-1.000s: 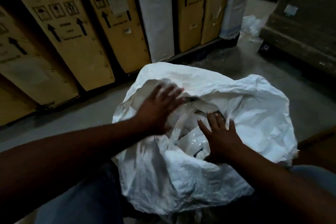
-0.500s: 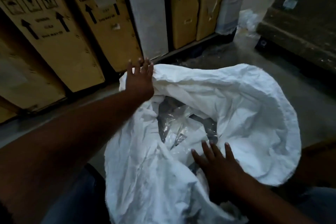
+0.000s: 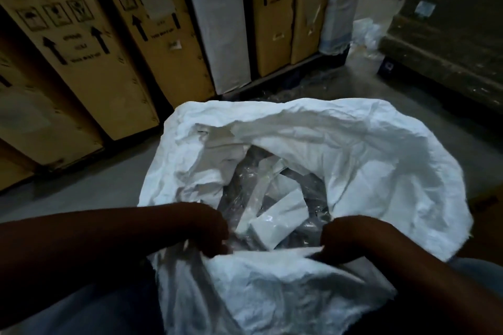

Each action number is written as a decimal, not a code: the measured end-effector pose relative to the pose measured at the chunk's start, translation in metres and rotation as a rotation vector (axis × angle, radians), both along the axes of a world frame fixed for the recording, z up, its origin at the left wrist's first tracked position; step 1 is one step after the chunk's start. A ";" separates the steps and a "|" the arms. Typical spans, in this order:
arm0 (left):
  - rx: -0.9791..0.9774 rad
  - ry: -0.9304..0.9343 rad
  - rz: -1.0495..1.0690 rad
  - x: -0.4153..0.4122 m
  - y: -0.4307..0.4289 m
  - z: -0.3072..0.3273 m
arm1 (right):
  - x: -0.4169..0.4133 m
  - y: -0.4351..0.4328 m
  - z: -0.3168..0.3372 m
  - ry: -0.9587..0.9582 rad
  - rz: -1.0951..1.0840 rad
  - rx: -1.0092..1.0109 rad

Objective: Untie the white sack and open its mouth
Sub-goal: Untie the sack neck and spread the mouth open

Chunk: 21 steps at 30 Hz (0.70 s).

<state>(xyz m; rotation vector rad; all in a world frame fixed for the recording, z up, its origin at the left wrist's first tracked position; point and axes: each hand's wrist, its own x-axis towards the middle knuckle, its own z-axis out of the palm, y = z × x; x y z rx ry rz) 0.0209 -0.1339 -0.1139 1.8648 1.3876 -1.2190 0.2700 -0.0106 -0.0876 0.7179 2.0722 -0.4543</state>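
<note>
The crumpled white woven-plastic sack (image 3: pixel 367 171) is stood on the grey concrete floor (image 3: pixel 95 179) directly in front of the person, between the knees, so that its mouth faces upward toward the camera. The near edge of the mouth is gathered in both hands: the left hand (image 3: pixel 209 228) is closed in a tight grip on the rim at the left, and the right hand (image 3: pixel 345 242) is closed in an equally narrow grip on the rim at the right. The two are held apart, and the strip of fabric between them is drawn taut. This placement is judged to serve the spreading of the mouth: with the far rim already flared outward and standing on its own, only the near lip is left to be pulled back toward the body.

No tie or cord can be seen anywhere on the rim, so the untying is judged complete and the opening well advanced. Inside, clear crinkled plastic film (image 3: pixel 245 190) and several flat white packets (image 3: pixel 275 223) are exposed. A row of upright tan cardboard cartons (image 3: pixel 89 68) printed with black arrows is stood behind the sack.

Compared with half a second earlier, the left hand has been brought back from the far left rim to the near edge, and the right hand, then spread flat with open fingers inside the mouth, is now clenched on the lip. The opening is shown wider and rounder than before.
</note>
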 end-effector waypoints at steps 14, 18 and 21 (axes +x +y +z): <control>1.085 -0.277 0.491 0.008 -0.031 0.053 | -0.001 0.020 0.020 0.778 -0.171 0.510; 1.354 -0.309 0.574 0.015 -0.011 0.045 | -0.010 0.032 0.012 1.048 -0.248 0.651; 1.351 -0.272 0.558 0.020 -0.005 0.035 | -0.016 0.036 0.006 1.021 -0.235 0.675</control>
